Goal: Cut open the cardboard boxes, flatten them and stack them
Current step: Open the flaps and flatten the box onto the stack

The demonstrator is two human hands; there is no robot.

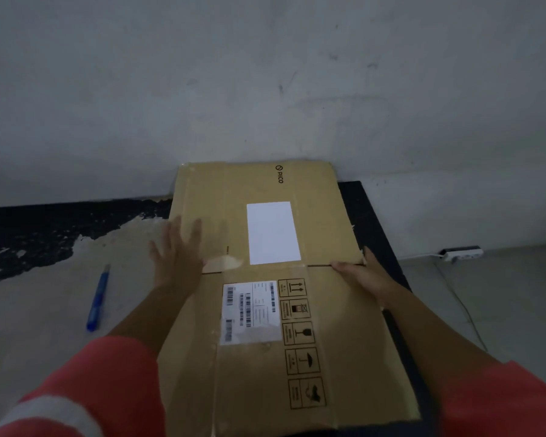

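A flattened brown cardboard box lies in the centre, reaching from my lap to the wall, with a white label, a barcode sticker and handling symbols on top. My left hand lies flat with spread fingers on the box's left edge. At the right edge my right hand rests by the crease, thumb on top and fingers straight along the side. A blue utility knife lies on the floor to the left, apart from both hands.
Under the box a black board or mat shows along its right side. A grey wall rises just behind. A white power strip with a cable lies on the floor at right. Dark patchy floor is at left.
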